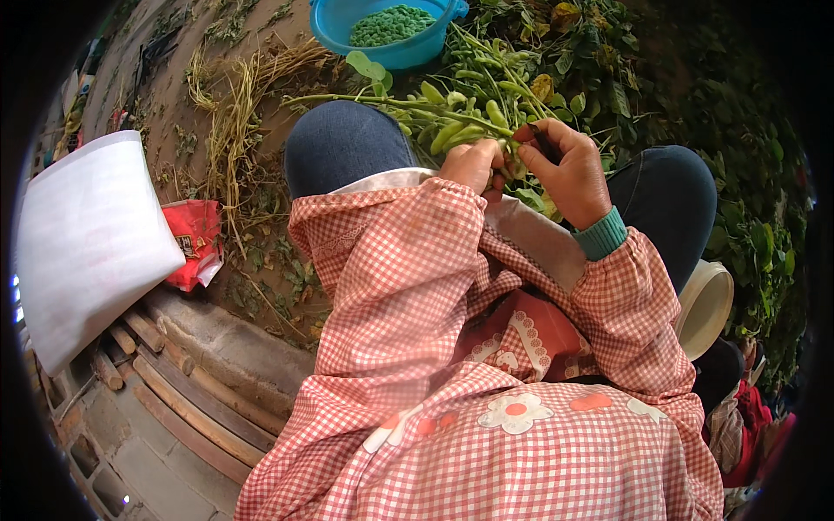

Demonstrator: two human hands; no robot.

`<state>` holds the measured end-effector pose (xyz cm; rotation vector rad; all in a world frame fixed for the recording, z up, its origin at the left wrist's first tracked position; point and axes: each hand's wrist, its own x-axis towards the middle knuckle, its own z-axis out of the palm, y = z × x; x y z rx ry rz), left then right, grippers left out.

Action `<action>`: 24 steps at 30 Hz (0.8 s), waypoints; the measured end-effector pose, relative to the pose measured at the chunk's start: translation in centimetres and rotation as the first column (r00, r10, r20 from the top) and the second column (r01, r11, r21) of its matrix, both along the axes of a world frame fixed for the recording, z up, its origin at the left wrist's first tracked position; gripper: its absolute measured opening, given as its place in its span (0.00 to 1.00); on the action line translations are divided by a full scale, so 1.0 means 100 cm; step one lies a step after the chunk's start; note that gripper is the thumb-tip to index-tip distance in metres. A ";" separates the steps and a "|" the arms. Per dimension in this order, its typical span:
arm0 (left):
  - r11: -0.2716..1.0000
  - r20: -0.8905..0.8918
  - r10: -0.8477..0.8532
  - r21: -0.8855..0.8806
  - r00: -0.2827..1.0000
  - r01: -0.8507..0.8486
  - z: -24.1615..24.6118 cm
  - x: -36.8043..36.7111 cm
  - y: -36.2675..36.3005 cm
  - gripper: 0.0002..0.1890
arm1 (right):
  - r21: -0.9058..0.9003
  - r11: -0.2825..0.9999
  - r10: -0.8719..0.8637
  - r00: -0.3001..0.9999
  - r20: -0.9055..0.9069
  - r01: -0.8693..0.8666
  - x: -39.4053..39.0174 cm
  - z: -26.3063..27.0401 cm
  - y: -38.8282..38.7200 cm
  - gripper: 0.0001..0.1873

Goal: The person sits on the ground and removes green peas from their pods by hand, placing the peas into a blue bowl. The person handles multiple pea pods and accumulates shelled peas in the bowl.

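Between my knees, my left hand (pixel 474 164) is closed around green soybean pods on a leafy stalk. My right hand (pixel 568 166) pinches at the same stalk, thumb and forefinger close together, with a small dark object, perhaps a blade, between its fingers. The soybean stalk (pixel 417 104) reaches left past my knee and bears plump green pods (pixel 447 135). More soybean plants (pixel 521 65) lie in a heap beyond my hands. A blue plastic basin (pixel 397 52) at the top holds shelled green beans (pixel 391 25). My left fingertips are partly hidden.
Dry stalks (pixel 238 124) are strewn on the ground at left. Nearby are a red plastic packet (pixel 194 241), a large white sheet or bag (pixel 91 241) and wooden poles (pixel 195 410). A pale bucket (pixel 707 306) stands by my right knee. Leafy plants cover the right side.
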<state>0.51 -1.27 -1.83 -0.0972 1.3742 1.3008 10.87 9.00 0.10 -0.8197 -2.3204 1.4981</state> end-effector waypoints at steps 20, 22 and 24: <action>0.995 -0.045 0.014 0.097 0.999 -0.010 -0.001 0.001 -0.002 0.12 | -0.036 0.999 -0.005 1.000 -0.029 0.004 -0.001 -0.008 0.010 0.07; 0.997 -0.047 -0.006 0.081 0.999 0.010 -0.002 0.000 -0.002 0.12 | -0.012 1.000 0.006 0.999 -0.035 -0.006 -0.001 -0.008 0.010 0.08; 1.000 -0.039 -0.027 0.010 0.999 0.028 -0.004 -0.002 -0.002 0.12 | 0.007 1.000 -0.010 1.000 -0.023 0.010 0.000 -0.008 0.010 0.08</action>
